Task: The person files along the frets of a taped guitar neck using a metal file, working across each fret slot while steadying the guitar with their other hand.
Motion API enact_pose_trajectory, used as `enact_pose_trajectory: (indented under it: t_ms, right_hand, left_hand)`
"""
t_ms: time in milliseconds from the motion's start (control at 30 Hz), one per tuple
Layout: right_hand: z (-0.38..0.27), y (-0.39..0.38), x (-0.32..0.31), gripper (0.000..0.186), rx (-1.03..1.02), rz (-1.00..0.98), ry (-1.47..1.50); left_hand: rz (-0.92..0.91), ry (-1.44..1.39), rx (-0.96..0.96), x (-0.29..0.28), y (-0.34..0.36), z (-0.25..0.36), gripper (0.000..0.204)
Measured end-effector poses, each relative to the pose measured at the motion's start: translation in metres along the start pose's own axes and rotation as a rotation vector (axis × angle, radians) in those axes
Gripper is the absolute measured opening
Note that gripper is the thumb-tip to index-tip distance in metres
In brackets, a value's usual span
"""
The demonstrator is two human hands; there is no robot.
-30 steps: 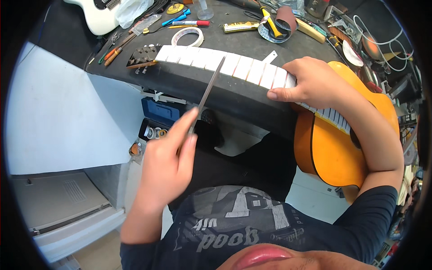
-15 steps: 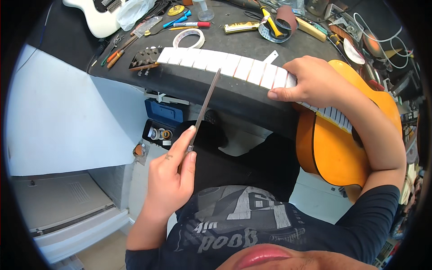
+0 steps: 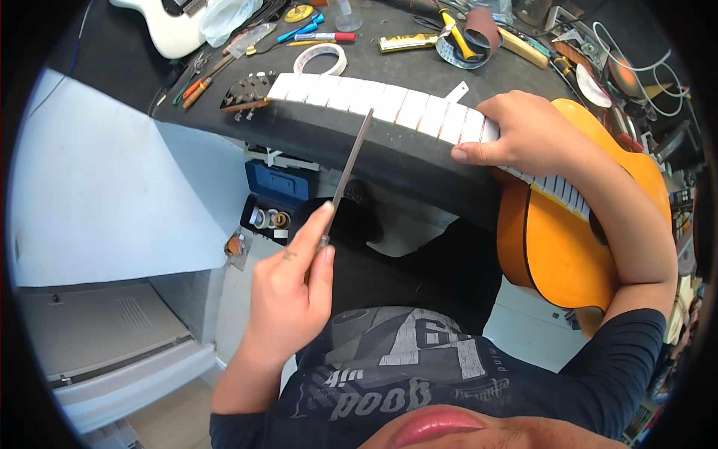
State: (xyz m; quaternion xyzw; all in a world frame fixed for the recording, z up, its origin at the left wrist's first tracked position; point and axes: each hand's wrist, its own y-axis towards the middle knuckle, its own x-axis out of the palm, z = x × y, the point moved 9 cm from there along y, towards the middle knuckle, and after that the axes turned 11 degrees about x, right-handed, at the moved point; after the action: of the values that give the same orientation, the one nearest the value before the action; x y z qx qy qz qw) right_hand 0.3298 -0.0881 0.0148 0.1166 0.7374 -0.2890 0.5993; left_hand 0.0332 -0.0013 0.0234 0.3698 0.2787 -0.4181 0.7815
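My left hand [image 3: 292, 284] is closed around the handle of a long, thin metal file [image 3: 351, 162], whose tip points up at the lower edge of a guitar's fretboard [image 3: 370, 100]; whether it touches is unclear. White tape covers that stretch between the frets. My right hand [image 3: 516, 131] grips the neck near the body, thumb below the taped strip and fingers over the far side. The orange acoustic guitar body [image 3: 561, 251] rests under my right forearm. The dark headstock [image 3: 247, 93] with its tuners lies at the neck's left end, over the workbench edge.
The dark bench [image 3: 389, 63] holds a tape roll [image 3: 330, 49], screwdrivers [image 3: 200, 87], markers, a yellow-handled tool [image 3: 464, 46], sandpaper, cables and a white electric guitar [image 3: 164, 26]. Below are an open blue toolbox [image 3: 277, 182] and a grey cabinet [image 3: 97, 329] at the left.
My left hand and the file moved down toward my body, then slightly back up and right. My right hand stays on the neck, with the whole view shifting a little.
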Motion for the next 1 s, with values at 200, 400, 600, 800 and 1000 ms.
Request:
enact_pose_trajectory:
  t_ms: [200,400,600,800,1000]
  right_hand:
    - [0.005,-0.001,-0.001,0.084,-0.018,0.072,0.116]
    - [0.009,0.0,0.003,0.085,-0.01,0.056,0.13]
    - [0.011,-0.003,0.002,0.086,-0.022,0.077,0.137]
    - [0.005,-0.002,0.0,0.084,0.033,-0.037,0.025]
    - [0.007,0.0,0.001,0.087,0.026,0.008,0.021]
  left_hand:
    - [-0.004,0.002,-0.003,0.02,0.092,-0.004,0.039]
    - [-0.027,-0.072,-0.05,0.009,0.017,-0.002,0.042]
    - [0.048,-0.358,-0.169,0.002,-0.023,-0.007,0.044]
    - [0.012,-0.399,-0.169,0.01,-0.014,-0.017,0.045]
    - [0.015,-0.271,-0.13,0.028,0.08,-0.026,0.038]
